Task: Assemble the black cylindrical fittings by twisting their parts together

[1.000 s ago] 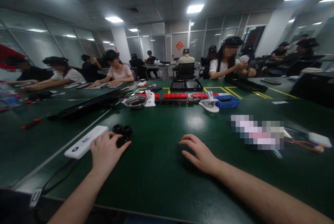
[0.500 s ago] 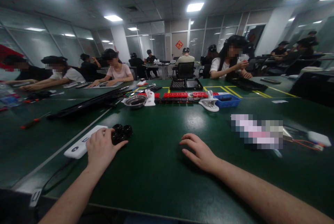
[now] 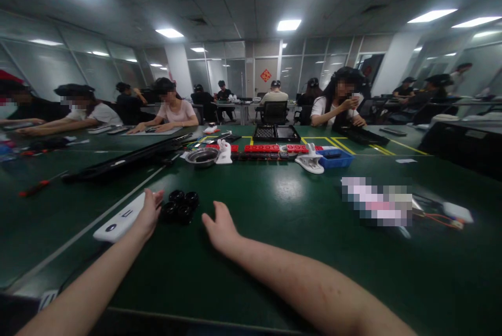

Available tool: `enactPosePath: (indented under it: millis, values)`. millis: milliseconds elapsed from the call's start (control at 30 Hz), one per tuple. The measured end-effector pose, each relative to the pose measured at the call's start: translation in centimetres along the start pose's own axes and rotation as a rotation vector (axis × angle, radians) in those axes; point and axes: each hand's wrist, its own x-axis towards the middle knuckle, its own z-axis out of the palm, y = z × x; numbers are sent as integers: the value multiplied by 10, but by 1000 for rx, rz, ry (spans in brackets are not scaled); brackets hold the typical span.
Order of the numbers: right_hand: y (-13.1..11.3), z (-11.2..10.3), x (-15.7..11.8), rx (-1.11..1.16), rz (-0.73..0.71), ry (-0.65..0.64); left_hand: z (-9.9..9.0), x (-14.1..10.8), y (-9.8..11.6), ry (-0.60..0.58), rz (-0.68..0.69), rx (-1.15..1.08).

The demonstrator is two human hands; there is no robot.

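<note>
A cluster of several glossy black round parts (image 3: 181, 205), wheel-like in shape, sits on the green table. My left hand (image 3: 151, 215) stands edge-on just left of the cluster, fingers stretched and nothing seen in it; some of its fingers are hidden. Behind that hand lies a white power strip (image 3: 117, 226), partly covered by my forearm. To the right of the black parts, my right hand (image 3: 223, 229) is open, thumb apart from the fingers. A gap separates it from the cluster.
Farther back are a metal bowl (image 3: 202, 157), white clamps (image 3: 311, 159), red trays (image 3: 262, 149) and a blue bin (image 3: 336, 158). A long black part (image 3: 125, 161) and a screwdriver (image 3: 39, 187) lie left. Wires (image 3: 441, 218) are at right. Several people sit around.
My left hand has let go of the black parts and turned edge-on beside them. My right hand has moved left, close to the cluster. The view has shifted slightly.
</note>
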Motion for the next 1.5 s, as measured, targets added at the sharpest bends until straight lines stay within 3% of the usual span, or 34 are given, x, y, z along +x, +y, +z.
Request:
enactPosePath:
  millis: [100, 167, 233, 333, 467, 567, 700, 900, 1067, 1300, 1400, 1500]
  values:
    - [-28, 61, 16, 47, 46, 77, 4, 5, 0, -41, -37, -65]
    - [-39, 86, 26, 74, 94, 143, 7, 3, -3, -55, -32, -84]
    - [-41, 98, 36, 91, 132, 218, 10, 0, -7, -47, -5, -84]
    - [-34, 94, 53, 105, 127, 306, 20, -4, -12, -9, 39, -58]
    - [-16, 72, 75, 112, 101, 389, 47, -6, -10, 7, 80, 10]
    - [0, 47, 87, 99, 84, 473, 80, -9, -4, 2, 94, 62]
    - [29, 0, 97, 44, 76, 625, 141, -16, 5, -58, 124, 105]
    - [81, -91, 95, -92, 71, 774, 243, -34, 12, -217, 171, 129]
    - [111, -146, 83, -183, 84, 800, 301, -56, 16, -310, 198, 157]
    - [126, -177, 78, -244, 141, 798, 335, -66, 19, -339, 177, 225]
    - [131, -186, 75, -255, 161, 789, 334, -62, 18, -377, 188, 224]
    - [139, -197, 71, -243, 134, 759, 320, -51, 17, -406, 228, 205]
